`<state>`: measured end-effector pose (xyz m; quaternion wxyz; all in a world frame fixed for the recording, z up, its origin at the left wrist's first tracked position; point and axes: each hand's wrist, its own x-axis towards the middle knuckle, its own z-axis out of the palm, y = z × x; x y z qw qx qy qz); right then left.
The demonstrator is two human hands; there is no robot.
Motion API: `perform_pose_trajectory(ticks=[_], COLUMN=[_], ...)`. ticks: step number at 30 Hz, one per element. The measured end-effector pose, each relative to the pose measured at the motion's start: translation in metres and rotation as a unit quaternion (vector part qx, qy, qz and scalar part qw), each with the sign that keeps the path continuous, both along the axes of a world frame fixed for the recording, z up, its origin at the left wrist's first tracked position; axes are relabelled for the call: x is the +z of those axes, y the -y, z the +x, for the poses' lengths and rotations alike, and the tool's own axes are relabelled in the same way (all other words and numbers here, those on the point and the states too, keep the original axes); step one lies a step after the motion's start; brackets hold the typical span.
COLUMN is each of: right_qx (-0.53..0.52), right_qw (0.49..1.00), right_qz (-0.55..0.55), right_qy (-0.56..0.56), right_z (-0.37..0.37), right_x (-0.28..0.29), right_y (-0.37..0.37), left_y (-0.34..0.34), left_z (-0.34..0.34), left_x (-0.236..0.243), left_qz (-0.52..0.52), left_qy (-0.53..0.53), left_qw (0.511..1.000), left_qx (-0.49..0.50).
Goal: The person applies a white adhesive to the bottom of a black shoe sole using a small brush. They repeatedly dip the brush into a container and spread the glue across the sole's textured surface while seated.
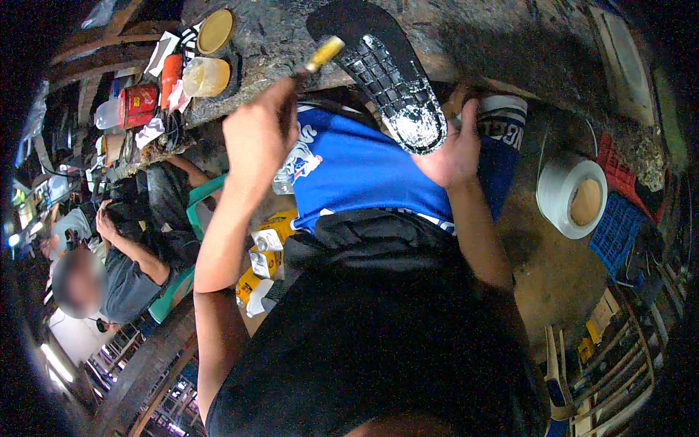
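A black shoe sole (389,84) with a grid of raised squares stretches from above my lap up over the work surface. Glossy white stuff, looking like glue, coats its near end and part of the grid. My right hand (453,156) holds that near end, thumb sticking up beside it. In my left hand (256,131), fingers closed, is a brush (325,54) with a yellowish tip, tilted up toward the sole's left edge. Whether the tip touches the sole I cannot tell.
A tub of yellowish paste (206,77), its round lid (215,31) and a red can (138,105) crowd the bench (269,36) on the left. Left of me sits another person (138,255). To my right are a white strap roll (571,199) and a blue crate (617,237).
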<state>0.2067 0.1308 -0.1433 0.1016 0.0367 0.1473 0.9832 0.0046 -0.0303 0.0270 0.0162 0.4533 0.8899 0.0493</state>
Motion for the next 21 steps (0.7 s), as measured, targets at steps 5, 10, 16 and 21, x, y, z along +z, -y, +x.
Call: perform_pose_trajectory(ticks=[5, 10, 16, 21], right_qx=[-0.018, 0.017, 0.01, -0.009], right_qw=[1.0, 0.955, 0.95, 0.997], right_qz=[0.021, 0.067, 0.07, -0.025], right_qy=[-0.007, 0.287, 0.304, -0.076], right_z=[-0.002, -0.005, -0.007, -0.007], right_x=[0.008, 0.036, 0.044, 0.025], right_y=[-0.002, 0.002, 0.0, -0.001], left_y=[0.006, -0.008, -0.01, -0.026], left_z=[0.03, -0.018, -0.039, -0.021], left_x=[-0.001, -0.016, -0.016, -0.025], left_qz=[-0.005, 0.125, 0.142, 0.141], left_qy=[0.16, 0.067, -0.016, 0.063], left_qw=[0.985, 0.99, 0.989, 0.987], left_qx=[-0.064, 0.012, 0.028, -0.048])
